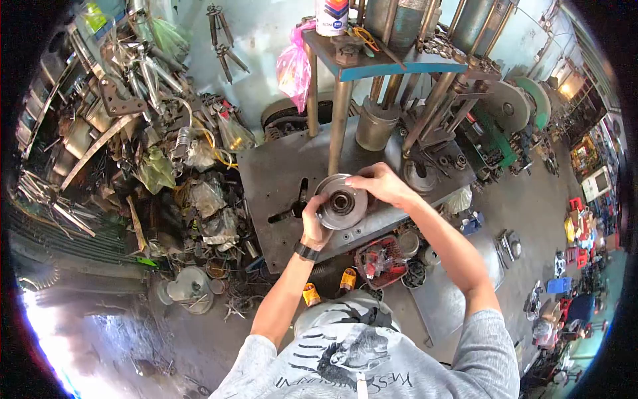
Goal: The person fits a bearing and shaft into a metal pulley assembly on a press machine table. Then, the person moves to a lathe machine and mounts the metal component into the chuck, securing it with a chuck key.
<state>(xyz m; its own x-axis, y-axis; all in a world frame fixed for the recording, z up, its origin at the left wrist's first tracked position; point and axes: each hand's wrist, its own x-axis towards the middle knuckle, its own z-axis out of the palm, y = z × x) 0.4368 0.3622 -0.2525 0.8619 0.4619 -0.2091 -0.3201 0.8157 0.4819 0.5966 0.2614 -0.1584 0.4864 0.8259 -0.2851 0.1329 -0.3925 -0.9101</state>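
Note:
A round metal wheel hub (355, 214) with a dark ringed bore at its centre is held between both hands, over the steel plate of a bench (269, 179). My left hand (315, 223), with a dark band on its wrist, grips the hub's left rim, thumb on its face. On the upper right rim my right hand (377, 185) is closed, its thumb laid on top; the fingers underneath are hidden. Beyond the hub a thick metal cylinder (377, 133) stands among the posts of a press-like frame. A dark slotted cutout (292, 211) shows left of the hub.
Piled metal parts and plastic bags (193, 166) crowd the left side. A blue-edged shelf (405, 66) stands over the bench on posts. A pink bag (294, 76) hangs from its corner. Below the bench's front edge sits a red basket (382, 261). Grinding wheels (508, 106) are at right.

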